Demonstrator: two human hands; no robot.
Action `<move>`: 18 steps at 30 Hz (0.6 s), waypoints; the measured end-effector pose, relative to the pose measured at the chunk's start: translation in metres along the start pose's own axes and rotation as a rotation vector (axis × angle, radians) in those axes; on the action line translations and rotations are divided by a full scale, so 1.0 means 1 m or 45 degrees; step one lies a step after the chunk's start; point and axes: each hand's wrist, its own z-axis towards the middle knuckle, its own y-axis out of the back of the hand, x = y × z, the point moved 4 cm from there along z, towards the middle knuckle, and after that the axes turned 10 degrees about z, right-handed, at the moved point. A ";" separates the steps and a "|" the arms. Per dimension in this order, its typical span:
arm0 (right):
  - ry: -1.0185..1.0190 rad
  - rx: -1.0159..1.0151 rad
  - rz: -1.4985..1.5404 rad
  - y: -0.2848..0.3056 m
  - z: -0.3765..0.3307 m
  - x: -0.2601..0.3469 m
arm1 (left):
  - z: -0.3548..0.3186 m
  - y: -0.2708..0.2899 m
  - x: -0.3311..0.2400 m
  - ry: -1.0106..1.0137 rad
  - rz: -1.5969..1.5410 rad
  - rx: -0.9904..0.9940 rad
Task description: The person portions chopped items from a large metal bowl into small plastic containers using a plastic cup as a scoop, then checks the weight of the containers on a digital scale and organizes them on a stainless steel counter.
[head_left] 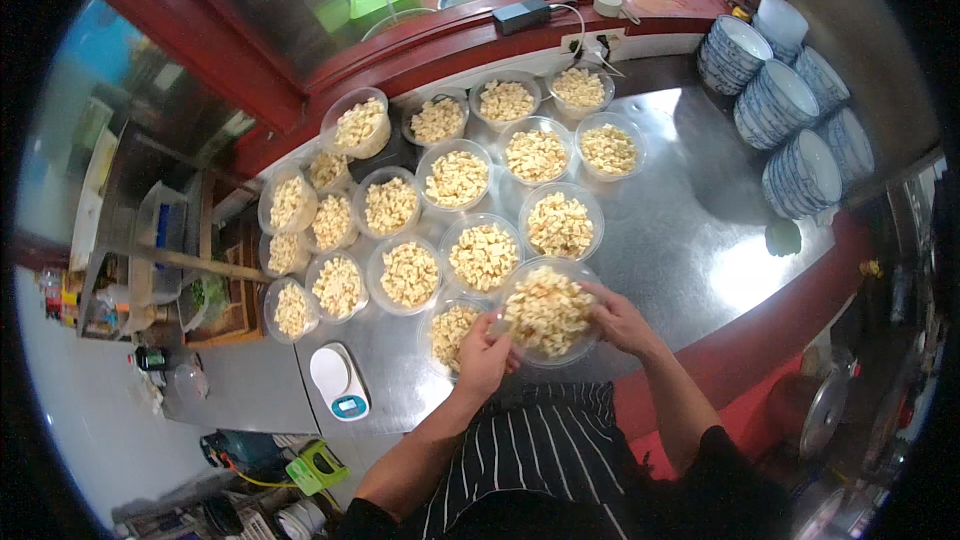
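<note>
Between my two hands is a clear round plastic bowl (548, 314) heaped with pale yellow diced pieces. My left hand (486, 354) grips its left rim, and my right hand (619, 321) grips the right one. It hangs close to my striped apron, above the near edge of the steel counter (690, 240). Partly behind my left hand stands another filled bowl (450, 332). Many more such bowls, among them one (484, 257) just beyond, crowd the counter in uneven rows, some stacked at the left.
A white kitchen scale (338, 380) lies front left. Stacks of blue-and-white bowls (778, 100) line the far right, near a small pale green item (783, 237). A black power adapter (521, 16) rests on the red ledge (440, 48). Shelving with containers (160, 240) borders the left.
</note>
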 end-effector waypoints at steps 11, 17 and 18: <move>0.015 -0.813 0.181 0.127 -0.015 -0.056 | -0.045 0.116 0.091 -0.013 0.419 -0.877; -0.060 -0.820 0.858 0.111 0.028 -0.102 | -0.032 0.127 0.162 0.185 0.351 -0.649; -0.113 -0.754 0.884 0.092 0.028 -0.100 | -0.038 0.132 0.173 0.188 0.351 -0.666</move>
